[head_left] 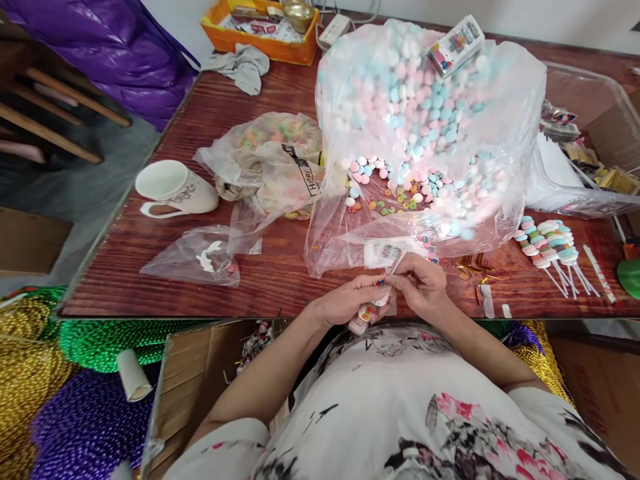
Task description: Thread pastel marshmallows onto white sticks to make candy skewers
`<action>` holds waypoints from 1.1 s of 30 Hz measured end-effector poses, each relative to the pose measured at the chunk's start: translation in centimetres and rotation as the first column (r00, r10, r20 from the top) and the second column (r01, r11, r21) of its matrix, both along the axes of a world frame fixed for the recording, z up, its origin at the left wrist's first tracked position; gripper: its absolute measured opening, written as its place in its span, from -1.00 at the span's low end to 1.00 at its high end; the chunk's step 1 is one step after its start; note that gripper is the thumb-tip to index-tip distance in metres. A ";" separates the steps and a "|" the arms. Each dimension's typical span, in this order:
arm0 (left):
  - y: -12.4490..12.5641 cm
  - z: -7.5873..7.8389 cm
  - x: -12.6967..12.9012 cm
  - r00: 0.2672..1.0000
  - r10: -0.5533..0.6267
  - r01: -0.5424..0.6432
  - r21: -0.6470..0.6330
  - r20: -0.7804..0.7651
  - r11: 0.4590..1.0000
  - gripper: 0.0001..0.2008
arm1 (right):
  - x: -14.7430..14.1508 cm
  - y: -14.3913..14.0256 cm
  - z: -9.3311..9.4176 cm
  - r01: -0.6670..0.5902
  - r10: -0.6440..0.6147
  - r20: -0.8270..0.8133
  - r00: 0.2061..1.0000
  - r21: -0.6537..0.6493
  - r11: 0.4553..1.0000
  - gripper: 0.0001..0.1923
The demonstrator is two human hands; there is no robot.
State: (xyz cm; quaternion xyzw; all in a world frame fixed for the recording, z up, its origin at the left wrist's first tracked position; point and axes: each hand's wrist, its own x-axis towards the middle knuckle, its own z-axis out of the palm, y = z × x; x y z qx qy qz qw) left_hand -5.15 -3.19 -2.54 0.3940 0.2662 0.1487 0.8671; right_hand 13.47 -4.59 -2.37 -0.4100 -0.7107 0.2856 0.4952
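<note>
Lower centre of the frame: the left hand point(350, 301) and the right hand point(419, 283) are brought together at the near table edge, both pinched on a partly filled candy stick point(367, 312); the stick's loaded lower end is gripped by the left hand, while its thin bare end is held by the right fingertips point(395, 279). The step in hand is judged to be the threading of candies onto the stick, part done; the next move is judged to call for a fine pinch and a steady alignment of hole and stick. Just beyond the hands, a small printed packet point(385, 252) is seen lying at the mouth of a large clear bag point(430, 133) of pink, blue and white candies, with small coloured ring candies point(395, 203) spilled within it. Right of centre, finished candy sticks point(547, 243) are laid side by side on the wooden table point(165, 280). Left of centre are recorded a crumpled smaller bag point(270, 160), a flat empty-looking bag point(200, 257) and a white mug point(173, 190) on its side. At the upper edge, an orange tray point(260, 40) is noted.
</note>
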 end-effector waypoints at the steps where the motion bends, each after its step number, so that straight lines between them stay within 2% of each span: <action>1: 0.2 0.0 0.0 1.000 0.008 -0.008 -0.032 0.012 0.999 -0.64 | 0.5 0.2 0.4 0.014 -0.016 0.060 0.998 0.027 1.000 -0.93; 3: 0.5 0.0 0.2 0.999 0.024 -0.022 -0.080 0.027 0.997 -0.65 | 1.7 0.4 1.3 -0.017 -0.022 0.262 0.965 0.147 0.989 -0.75; 5: 0.7 -0.1 0.4 0.999 -0.008 0.012 -0.103 0.045 0.995 -0.64 | 2.9 0.7 2.4 -0.186 0.047 0.496 0.867 0.235 0.954 -0.68; 6: 0.8 0.0 0.5 0.997 -0.042 0.048 -0.113 0.059 0.992 -0.64 | 3.4 0.9 2.8 -0.286 0.103 0.585 0.805 0.229 0.931 -0.68; 9: 1.2 0.1 0.6 0.982 -0.168 0.179 -0.139 0.087 0.974 -0.64 | 4.1 1.2 3.4 -0.486 0.263 0.696 0.668 0.142 0.862 -0.67; 12: 1.6 0.5 0.6 0.952 -0.298 0.304 -0.115 0.064 0.946 -0.61 | 3.8 1.3 3.4 -0.540 0.282 0.717 0.638 0.155 0.827 -0.73; 14: 1.7 0.7 0.5 0.934 -0.357 0.357 -0.025 0.010 0.934 -0.59 | 3.5 1.1 3.1 -0.524 0.254 0.723 0.643 0.172 0.834 -0.77; 16: 1.6 0.9 0.5 0.937 -0.319 0.345 0.216 -0.145 0.914 -0.60 | 3.1 1.0 2.5 -0.456 0.223 0.720 0.658 0.145 0.878 -0.78; 17: 1.4 0.9 0.5 0.939 -0.228 0.317 0.392 -0.256 0.864 -0.63 | 2.9 0.9 2.1 -0.406 0.209 0.717 0.665 0.112 0.907 -0.79; 18: 1.2 1.0 0.5 0.929 -0.092 0.297 0.573 -0.358 0.764 -0.66 | 2.8 1.0 1.6 -0.351 0.199 0.709 0.676 0.072 0.934 -0.80; 19: 0.9 1.0 0.6 0.903 0.063 0.296 0.720 -0.426 0.627 -0.70 | 2.7 1.0 1.1 -0.302 0.201 0.696 0.689 0.023 0.953 -0.81; 20: 0.6 0.9 0.7 0.870 0.198 0.312 0.815 -0.452 0.488 -0.74 | 2.6 1.1 0.6 -0.264 0.212 0.678 0.704 -0.028 0.964 -0.82; 21: 0.3 0.8 0.7 0.842 0.294 0.331 0.864 -0.452 0.380 -0.75 | 2.5 1.1 0.2 -0.233 0.219 0.662 0.717 -0.068 0.970 -0.82; 22: 0.1 0.7 0.7 0.828 0.345 0.339 0.885 -0.442 0.320 -0.76 | 2.5 1.1 -0.1 -0.202 0.208 0.653 0.728 -0.086 0.976 -0.82; 23: 0.0 0.6 0.7 0.827 0.362 0.330 0.892 -0.431 0.309 -0.75 | 2.5 1.0 -0.3 -0.168 0.173 0.654 0.736 -0.071 0.983 -0.82; 24: 0.1 0.5 0.6 0.833 0.362 0.297 0.891 -0.418 0.345 -0.75 | 2.5 0.9 -0.3 -0.135 0.118 0.668 0.735 -0.026 0.991 -0.83; 25: 0.3 0.3 0.5 0.842 0.354 0.242 0.871 -0.407 0.427 -0.75 | 2.6 0.8 -0.3 -0.105 0.040 0.687 0.726 0.053 0.993 -0.83; 26: 0.6 0.2 0.4 0.853 0.324 0.180 0.815 -0.408 0.551 -0.74 | 2.8 0.6 -0.3 -0.103 -0.025 0.698 0.716 0.140 0.985 -0.80; 27: 1.0 0.1 0.3 0.869 0.266 0.123 0.704 -0.416 0.699 -0.73 | 3.0 0.4 -0.2 -0.131 -0.059 0.708 0.704 0.210 0.969 -0.75; 28: 1.4 0.0 0.3 0.886 0.189 0.079 0.539 -0.424 0.838 -0.71 | 3.4 0.2 -0.2 -0.162 -0.078 0.712 0.698 0.263 0.951 -0.72; 29: 1.8 -0.1 0.4 0.901 0.086 0.079 0.355 -0.426 0.932 -0.69 | 3.7 0.0 -0.3 -0.198 -0.076 0.712 0.698 0.294 0.935 -0.70; 30: 2.0 -0.2 0.6 0.911 -0.018 0.105 0.190 -0.412 0.976 -0.66 | 4.1 -0.3 -0.5 -0.225 -0.061 0.712 0.700 0.300 0.927 -0.71; 31: 2.1 -0.2 0.9 0.913 -0.116 0.151 0.060 -0.391 0.987 -0.63 | 4.5 -0.6 -0.8 -0.245 -0.036 0.710 0.703 0.289 0.926 -0.74; 32: 2.2 -0.1 1.2 0.906 -0.203 0.213 -0.016 -0.371 0.977 -0.61 | 4.9 -1.0 -1.1 -0.255 -0.004 0.710 0.704 0.259 0.932 -0.78; 33: 2.1 -0.1 1.6 0.893 -0.268 0.275 -0.032 -0.362 0.961 -0.60 | 5.2 -1.4 -1.6 -0.256 0.027 0.709 0.705 0.219 0.942 -0.81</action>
